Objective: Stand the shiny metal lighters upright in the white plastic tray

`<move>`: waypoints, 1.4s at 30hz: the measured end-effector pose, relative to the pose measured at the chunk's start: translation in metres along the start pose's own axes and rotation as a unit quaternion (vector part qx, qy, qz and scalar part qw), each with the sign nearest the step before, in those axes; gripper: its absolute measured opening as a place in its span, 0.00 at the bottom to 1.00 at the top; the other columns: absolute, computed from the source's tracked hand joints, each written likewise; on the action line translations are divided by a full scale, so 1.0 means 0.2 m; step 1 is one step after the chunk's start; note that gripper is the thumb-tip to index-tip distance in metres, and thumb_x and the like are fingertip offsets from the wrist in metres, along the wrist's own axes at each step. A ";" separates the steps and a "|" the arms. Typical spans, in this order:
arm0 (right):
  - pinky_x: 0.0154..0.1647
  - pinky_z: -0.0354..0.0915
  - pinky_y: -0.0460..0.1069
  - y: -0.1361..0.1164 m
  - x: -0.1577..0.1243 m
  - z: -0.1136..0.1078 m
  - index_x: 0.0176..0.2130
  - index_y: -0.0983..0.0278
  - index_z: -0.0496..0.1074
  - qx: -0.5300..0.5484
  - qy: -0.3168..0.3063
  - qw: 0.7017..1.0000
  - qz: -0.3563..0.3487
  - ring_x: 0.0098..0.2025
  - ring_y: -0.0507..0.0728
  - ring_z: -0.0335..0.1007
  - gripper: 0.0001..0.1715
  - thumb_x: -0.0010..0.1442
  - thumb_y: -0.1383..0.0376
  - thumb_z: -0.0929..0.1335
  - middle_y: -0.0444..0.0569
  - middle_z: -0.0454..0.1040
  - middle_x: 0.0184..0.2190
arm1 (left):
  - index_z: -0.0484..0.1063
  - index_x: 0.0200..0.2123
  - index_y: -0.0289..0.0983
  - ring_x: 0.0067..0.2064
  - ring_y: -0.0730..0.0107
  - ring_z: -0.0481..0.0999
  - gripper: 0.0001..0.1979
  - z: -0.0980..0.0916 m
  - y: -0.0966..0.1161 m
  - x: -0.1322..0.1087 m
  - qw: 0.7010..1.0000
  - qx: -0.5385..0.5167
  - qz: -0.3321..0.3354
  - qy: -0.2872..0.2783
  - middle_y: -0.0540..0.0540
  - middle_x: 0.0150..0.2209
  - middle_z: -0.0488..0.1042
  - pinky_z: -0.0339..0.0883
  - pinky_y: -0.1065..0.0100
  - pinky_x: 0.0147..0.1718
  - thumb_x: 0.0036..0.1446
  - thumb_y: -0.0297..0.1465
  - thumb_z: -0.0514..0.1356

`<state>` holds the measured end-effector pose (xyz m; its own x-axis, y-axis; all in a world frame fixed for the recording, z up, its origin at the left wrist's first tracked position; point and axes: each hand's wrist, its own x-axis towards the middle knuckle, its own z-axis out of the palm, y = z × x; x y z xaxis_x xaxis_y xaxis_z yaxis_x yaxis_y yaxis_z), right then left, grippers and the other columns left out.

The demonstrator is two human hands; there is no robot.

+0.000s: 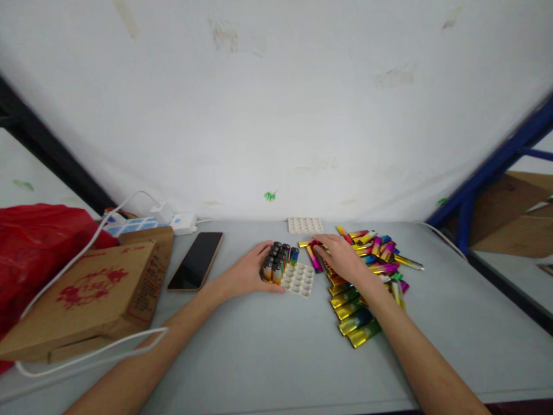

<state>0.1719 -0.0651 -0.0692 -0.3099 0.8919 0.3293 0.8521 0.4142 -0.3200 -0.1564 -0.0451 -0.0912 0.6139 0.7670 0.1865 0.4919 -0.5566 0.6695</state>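
Observation:
A white tray (299, 279) with rows of round cups lies on the table, its left part filled with upright, black-topped lighters (276, 262). My left hand (248, 270) curves around the tray's left end, thumb along the near side and fingers at the far side, holding it. On the right spreads a pile of shiny multicoloured lighters (360, 305). My right hand (341, 256) reaches over the pile's left edge, fingertips bent together on a lighter (315, 242) with a red part; the fingers partly hide it. A pink-purple lighter (314, 259) lies just below those fingertips.
A second white tray (305, 225) lies by the wall. To the left are a black-screened phone (196, 261), a cardboard box (90, 291), a red plastic bag (47, 233) and a power strip (147, 223). A white cable (93, 351) loops by my left forearm. Blue shelf framing (492, 161) stands right.

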 end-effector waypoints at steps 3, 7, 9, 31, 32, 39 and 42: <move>0.67 0.74 0.59 -0.01 0.04 0.02 0.59 0.65 0.85 -0.021 -0.032 0.999 0.011 0.59 0.66 0.85 0.16 0.79 0.69 0.69 0.60 0.88 0.56 | 0.72 0.75 0.40 0.76 0.31 0.72 0.61 0.01 -0.01 0.00 1.000 0.001 0.000 0.003 0.33 0.76 0.71 0.62 0.44 0.81 0.43 0.56 0.86; 0.67 0.73 0.58 -0.01 0.08 0.07 0.59 0.65 0.85 -0.052 -0.036 0.997 0.036 0.59 0.67 0.83 0.18 0.75 0.73 0.71 0.60 0.87 0.56 | 0.74 0.73 0.40 0.76 0.30 0.73 0.59 0.01 -0.01 0.00 1.000 -0.006 0.010 0.011 0.34 0.75 0.73 0.64 0.42 0.80 0.42 0.53 0.87; 0.65 0.74 0.58 0.00 0.09 0.07 0.58 0.64 0.86 -0.050 -0.019 0.998 0.043 0.58 0.66 0.83 0.17 0.75 0.72 0.71 0.60 0.87 0.54 | 0.75 0.73 0.41 0.76 0.30 0.73 0.58 0.02 0.00 0.01 1.000 -0.008 0.013 0.012 0.34 0.74 0.73 0.64 0.42 0.80 0.41 0.53 0.87; 0.32 0.73 0.52 -0.25 -0.01 -0.04 0.39 0.55 0.67 0.560 0.049 0.810 0.168 0.27 0.55 0.67 0.37 0.64 0.26 0.71 0.43 0.76 0.32 | 0.71 0.75 0.43 0.76 0.33 0.73 0.59 0.00 0.01 0.00 1.000 -0.010 0.009 0.011 0.35 0.75 0.73 0.63 0.44 0.81 0.44 0.54 0.86; 0.28 0.70 0.51 -0.28 -0.01 -0.04 0.41 0.55 0.67 0.579 0.028 0.799 0.163 0.24 0.53 0.62 0.37 0.64 0.27 0.72 0.41 0.74 0.30 | 0.71 0.75 0.43 0.76 0.34 0.73 0.59 0.00 0.01 0.00 1.000 -0.009 0.008 0.010 0.36 0.75 0.73 0.63 0.44 0.81 0.44 0.54 0.86; 0.22 0.43 0.45 -0.41 -0.03 -0.03 0.29 0.58 0.64 0.597 -0.050 0.776 0.198 0.22 0.48 0.41 0.45 0.58 0.22 0.72 0.33 0.51 0.22 | 0.70 0.76 0.42 0.78 0.34 0.71 0.59 0.00 0.01 0.00 1.000 0.005 -0.004 0.006 0.35 0.77 0.70 0.61 0.44 0.82 0.45 0.54 0.86; 0.22 0.40 0.47 -0.43 -0.03 -0.01 0.22 0.56 0.58 0.569 -0.039 0.790 0.224 0.21 0.49 0.39 0.46 0.63 0.22 0.65 0.34 0.47 0.18 | 0.70 0.76 0.41 0.78 0.33 0.71 0.59 0.00 0.01 0.00 1.000 0.003 -0.003 0.005 0.34 0.77 0.70 0.60 0.44 0.82 0.45 0.54 0.86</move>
<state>0.1001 -0.1064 -0.0421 -0.1485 0.9853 -0.0845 -0.0345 -0.0906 -0.9953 -0.1550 -0.0467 -0.0905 0.6052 0.7731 0.1898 0.4992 -0.5543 0.6660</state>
